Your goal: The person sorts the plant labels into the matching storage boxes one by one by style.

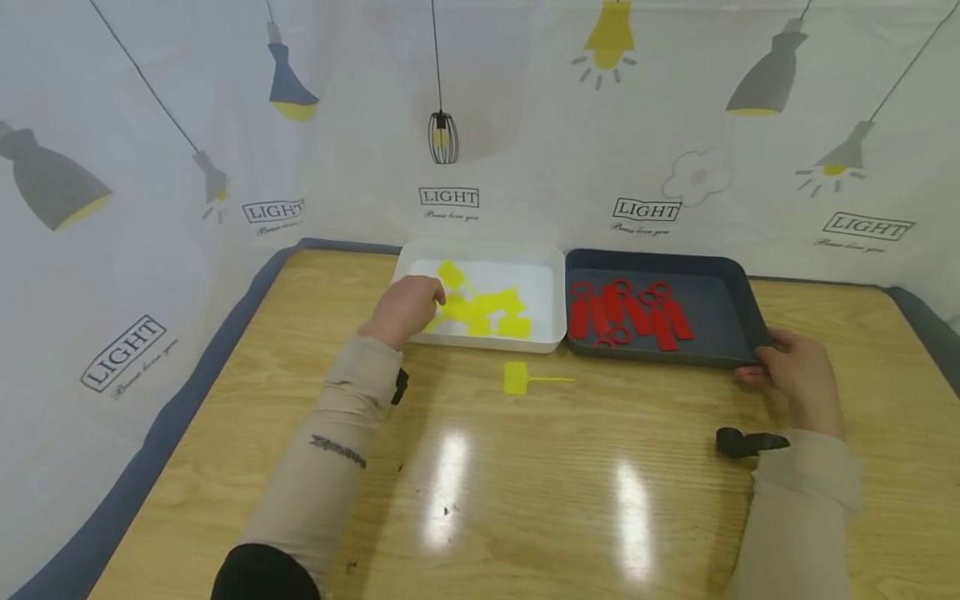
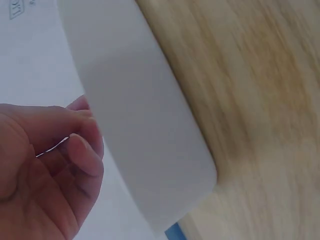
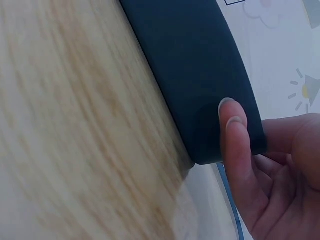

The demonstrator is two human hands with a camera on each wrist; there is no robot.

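Observation:
In the head view, my left hand [image 1: 407, 308] is over the left side of a white tray [image 1: 480, 343] with bent fingers. Several flat yellow tags [image 1: 491, 304] lie in that tray. The left wrist view shows the fingers curled behind the tray's wall [image 2: 135, 115]; whether anything is between them is hidden. My right hand [image 1: 802, 375] grips the near right corner of a dark grey tray [image 1: 720, 317], with fingers [image 3: 239, 155] against its outer wall. Several red tags with ring ends [image 1: 630, 312] fill that tray's left part.
A single yellow tag with a thin tail [image 1: 516, 378] lies on the wooden table [image 1: 540, 467] in front of the trays. Both trays stand side by side near the back edge, before a white curtain [image 1: 525, 125] printed with lamps.

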